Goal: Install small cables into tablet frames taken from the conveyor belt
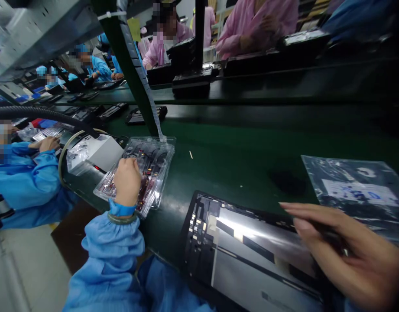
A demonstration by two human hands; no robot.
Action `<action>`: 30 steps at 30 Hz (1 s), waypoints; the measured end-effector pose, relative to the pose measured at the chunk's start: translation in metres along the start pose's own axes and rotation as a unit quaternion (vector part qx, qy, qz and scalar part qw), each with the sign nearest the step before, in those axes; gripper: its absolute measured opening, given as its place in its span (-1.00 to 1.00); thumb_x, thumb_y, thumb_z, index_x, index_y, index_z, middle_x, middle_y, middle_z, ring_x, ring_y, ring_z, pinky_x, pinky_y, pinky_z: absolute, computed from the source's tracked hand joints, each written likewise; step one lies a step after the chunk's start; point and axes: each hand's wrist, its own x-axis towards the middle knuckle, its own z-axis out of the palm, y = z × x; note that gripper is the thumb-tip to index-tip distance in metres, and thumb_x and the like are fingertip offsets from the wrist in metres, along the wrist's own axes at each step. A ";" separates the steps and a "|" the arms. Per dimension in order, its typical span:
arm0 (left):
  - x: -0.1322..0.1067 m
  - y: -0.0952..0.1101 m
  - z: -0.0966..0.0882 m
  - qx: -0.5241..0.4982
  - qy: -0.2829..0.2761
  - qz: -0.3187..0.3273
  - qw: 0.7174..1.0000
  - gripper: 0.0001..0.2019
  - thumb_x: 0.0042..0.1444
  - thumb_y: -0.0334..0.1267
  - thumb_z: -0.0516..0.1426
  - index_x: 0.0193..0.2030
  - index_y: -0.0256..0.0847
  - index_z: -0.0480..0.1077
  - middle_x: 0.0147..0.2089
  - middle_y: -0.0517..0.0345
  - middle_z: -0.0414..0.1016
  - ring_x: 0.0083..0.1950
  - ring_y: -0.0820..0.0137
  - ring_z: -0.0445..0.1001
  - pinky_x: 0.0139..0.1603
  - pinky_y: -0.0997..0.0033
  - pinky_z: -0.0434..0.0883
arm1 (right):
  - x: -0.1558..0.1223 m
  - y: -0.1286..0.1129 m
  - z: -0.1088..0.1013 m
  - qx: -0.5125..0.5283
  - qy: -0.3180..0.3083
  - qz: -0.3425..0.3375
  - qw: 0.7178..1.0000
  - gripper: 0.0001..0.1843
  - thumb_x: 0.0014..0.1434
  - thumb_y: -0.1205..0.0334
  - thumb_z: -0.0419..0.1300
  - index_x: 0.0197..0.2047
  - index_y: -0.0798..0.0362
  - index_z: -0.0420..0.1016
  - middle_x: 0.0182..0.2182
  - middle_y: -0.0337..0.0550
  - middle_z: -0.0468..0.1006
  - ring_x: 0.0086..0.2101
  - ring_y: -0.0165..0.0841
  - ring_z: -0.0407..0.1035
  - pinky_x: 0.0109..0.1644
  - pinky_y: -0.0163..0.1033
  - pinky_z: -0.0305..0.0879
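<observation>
My left hand [127, 181] is over a clear plastic tray [167, 151] of small reddish and dark parts. Its fingers are curled together with their tips down among the parts, and whatever they pinch is hidden. In front of me lies an opened tablet [244, 260], with a black frame, a silvery inner plate and dark flex strips. Above its right side hovers my right hand [351, 255], slightly blurred. The fingers are stretched out, with the thumb apart from them. Something dark with a small glint shows in that gap; I cannot make it out.
A clear bag with a handwritten label [358, 190] lies at the right. Beyond the tray stand a white box [103, 151] and a green post [131, 65]. A co-worker in blue [27, 182] sits at the left. Black devices [191, 82] line the raised shelf behind.
</observation>
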 end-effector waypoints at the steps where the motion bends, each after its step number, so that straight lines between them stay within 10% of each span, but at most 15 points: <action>1: -0.001 0.001 -0.002 0.006 0.008 -0.007 1.000 -0.71 0.15 -0.29 -0.05 -0.17 -0.31 0.47 -0.15 -0.16 0.45 -0.08 0.07 0.44 -0.04 0.11 0.34 | -0.001 -0.003 -0.002 -0.013 -0.014 -0.029 0.999 -0.75 0.19 -0.05 0.08 -0.18 -0.15 0.47 -0.27 -0.29 0.60 -0.34 -0.36 0.52 -0.43 -0.36 0.45; 6: -0.009 0.008 -0.008 -0.024 0.004 -0.003 1.000 -0.72 0.15 -0.28 -0.04 -0.17 -0.30 0.46 -0.15 -0.16 0.44 -0.05 0.05 0.42 -0.01 0.06 0.32 | -0.003 -0.014 -0.007 -0.049 -0.066 -0.140 0.987 -0.74 0.27 0.03 0.01 -0.10 -0.11 0.44 -0.28 -0.31 0.60 -0.38 -0.40 0.52 -0.43 -0.34 0.42; 10: -0.035 0.036 -0.010 -0.136 -0.107 0.043 0.984 -0.78 0.11 -0.22 0.03 -0.28 -0.23 0.47 -0.34 0.06 0.50 -0.29 0.28 0.49 -0.20 0.30 0.43 | 0.002 -0.032 -0.001 -0.052 -0.085 -0.199 0.975 -0.73 0.31 0.13 -0.02 -0.11 0.00 0.45 -0.24 -0.18 0.60 -0.38 -0.37 0.52 -0.41 -0.32 0.41; 16: -0.097 0.096 -0.018 -0.455 -0.431 0.027 0.779 -0.80 0.07 -0.19 0.09 -0.28 -0.25 0.45 -0.47 0.19 0.41 -0.57 0.50 0.38 -0.54 0.51 0.37 | 0.011 -0.061 0.012 -0.061 -0.036 -0.260 0.963 -0.76 0.27 0.41 0.02 -0.09 0.18 0.47 -0.20 -0.03 0.60 -0.27 -0.33 0.51 -0.24 -0.29 0.41; 22: -0.119 0.109 -0.013 -0.452 -0.367 0.168 0.795 -0.83 0.15 -0.32 0.05 -0.36 -0.22 0.46 -0.40 0.17 0.39 -0.39 0.51 0.38 -0.39 0.58 0.32 | 0.008 -0.064 0.019 -0.173 0.018 -0.296 0.939 -0.70 0.27 0.47 -0.06 -0.19 0.31 0.51 -0.32 0.07 0.63 -0.39 -0.29 0.51 -0.37 -0.26 0.40; 30: -0.121 0.115 -0.012 -0.500 -0.434 0.084 0.744 -0.86 0.11 -0.28 0.09 -0.34 -0.23 0.47 -0.41 0.17 0.39 -0.49 0.52 0.39 -0.46 0.55 0.35 | 0.002 -0.058 0.016 -0.189 0.005 -0.324 0.927 -0.72 0.23 0.49 -0.02 -0.14 0.31 0.51 -0.28 0.13 0.62 -0.34 -0.27 0.52 -0.34 -0.27 0.43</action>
